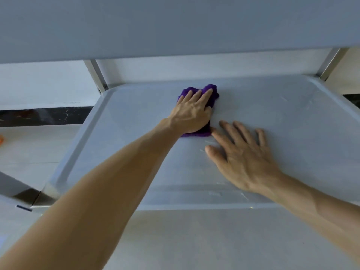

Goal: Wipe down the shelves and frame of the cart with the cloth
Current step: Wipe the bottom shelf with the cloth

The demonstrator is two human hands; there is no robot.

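A steel cart shelf [272, 117] with a raised rim fills the middle of the head view, under the dull grey underside of the shelf above [175, 26]. A crumpled purple cloth [211, 92] lies on the far middle of the shelf. My left hand [191, 112] lies on top of it with straight fingers, pressing it flat against the metal. My right hand [243, 154] rests palm down on the bare shelf just right of the cloth, fingers spread, holding nothing. Most of the cloth is hidden under my left hand.
Steel corner posts rise at the back left [95, 75] and back right [331, 63] of the shelf. Pale floor tiles [29, 152] and a dark strip [48, 115] lie to the left. A small orange object [1, 140] sits at the left edge.
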